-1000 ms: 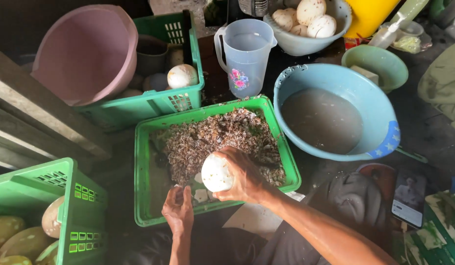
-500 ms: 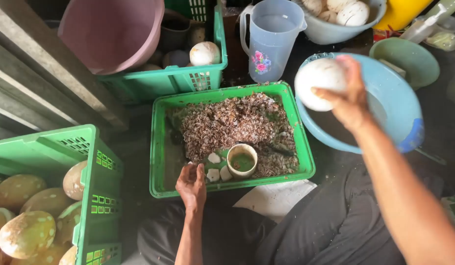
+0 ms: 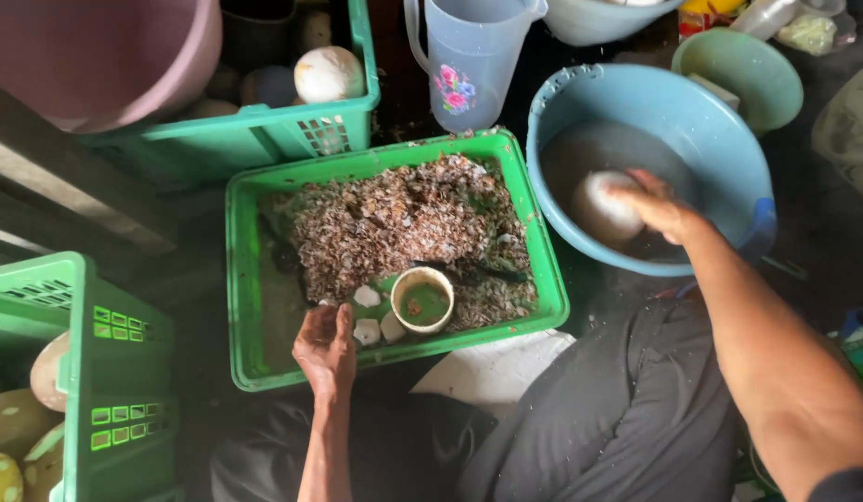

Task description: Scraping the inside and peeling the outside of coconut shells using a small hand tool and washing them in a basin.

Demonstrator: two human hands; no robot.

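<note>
My right hand (image 3: 657,206) grips a peeled white coconut (image 3: 603,208) and holds it down in the murky water of a blue basin (image 3: 729,149). My left hand (image 3: 325,347) rests inside a shallow green crate (image 3: 245,279), fingers loosely curled, holding nothing that I can see. Beside it lie white coconut pieces (image 3: 366,316) and a small round cup-like shell (image 3: 423,299). A heap of brown husk shavings (image 3: 404,223) fills the crate's far half.
A clear plastic jug (image 3: 471,56) stands behind the crate. A green crate (image 3: 255,139) at the back left holds a white coconut (image 3: 328,74) and a pink tub (image 3: 97,56). A green crate (image 3: 106,372) at the near left holds husked coconuts. A small green bowl (image 3: 748,74) sits at the back right.
My right hand carried the peeled coconut from the green crate over to the blue basin and lowered it into the water. My left hand stayed in the crate.
</note>
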